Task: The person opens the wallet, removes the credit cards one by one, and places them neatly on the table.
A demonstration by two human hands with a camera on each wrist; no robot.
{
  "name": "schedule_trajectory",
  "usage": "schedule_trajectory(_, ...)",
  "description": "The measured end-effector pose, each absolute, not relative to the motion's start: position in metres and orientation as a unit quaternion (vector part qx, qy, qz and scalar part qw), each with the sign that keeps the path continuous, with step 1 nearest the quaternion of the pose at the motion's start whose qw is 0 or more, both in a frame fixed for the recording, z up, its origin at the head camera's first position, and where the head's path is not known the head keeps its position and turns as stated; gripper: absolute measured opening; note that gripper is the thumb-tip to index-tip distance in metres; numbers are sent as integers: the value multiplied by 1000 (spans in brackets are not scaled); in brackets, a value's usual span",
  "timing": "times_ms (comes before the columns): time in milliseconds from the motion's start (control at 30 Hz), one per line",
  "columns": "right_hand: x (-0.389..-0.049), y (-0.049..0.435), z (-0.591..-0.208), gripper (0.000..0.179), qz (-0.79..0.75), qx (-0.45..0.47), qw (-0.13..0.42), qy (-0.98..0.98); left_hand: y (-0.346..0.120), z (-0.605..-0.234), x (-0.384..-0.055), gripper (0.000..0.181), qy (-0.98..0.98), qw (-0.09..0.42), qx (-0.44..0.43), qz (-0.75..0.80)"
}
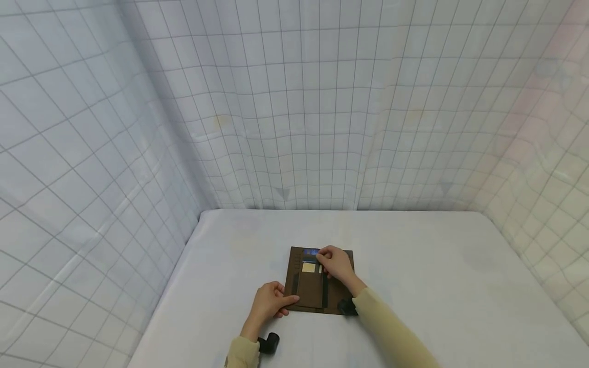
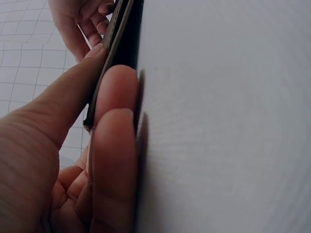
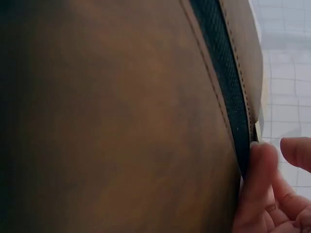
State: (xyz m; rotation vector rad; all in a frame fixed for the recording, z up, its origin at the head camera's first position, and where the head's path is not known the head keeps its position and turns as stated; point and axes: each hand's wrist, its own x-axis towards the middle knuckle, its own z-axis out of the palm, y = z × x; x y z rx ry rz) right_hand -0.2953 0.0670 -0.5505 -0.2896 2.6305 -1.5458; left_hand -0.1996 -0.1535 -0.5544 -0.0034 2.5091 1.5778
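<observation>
From where I stand, what matters is how the brown folder point(image 1: 339, 296) lies between the two hands: open flat on the white-covered table point(image 1: 423, 276), in front of the person, with its narrow inner panel point(image 1: 310, 290) running lengthwise away from them. The left hand point(image 1: 268, 301) has the near left edge — thumb on top, fingers beneath the rim. The right hand point(image 1: 337, 262) reaches across the right half to the far end of that panel, so it is much the nearer to the card slots; the pale card point(image 1: 309, 267) sits just left of its bent fingers, and the blue card point(image 1: 310, 251) shows at the far edge. Whether those fingertips pinch anything or merely touch, I cannot tell.

The folder looks like leather, matt and faintly mottled. A dark strip point(image 3: 223, 68), zip-like and woven, runs along it between stitched seams — seen up close from the right wrist.
</observation>
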Motion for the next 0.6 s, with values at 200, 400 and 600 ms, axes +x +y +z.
schedule_trajectory(200,-305,62,-550,35,-465,-78,48,880,-154,-556,-197,41,841,87,7,533)
schedule_trajectory(400,-312,64,-549,36,-465,-58,74,880,-154,-558,-198,41,842,88,5,532)
schedule_trajectory(600,-319,65,-550,33,-480,-31,82,873,-154,-556,-201,40,839,86,3,538)
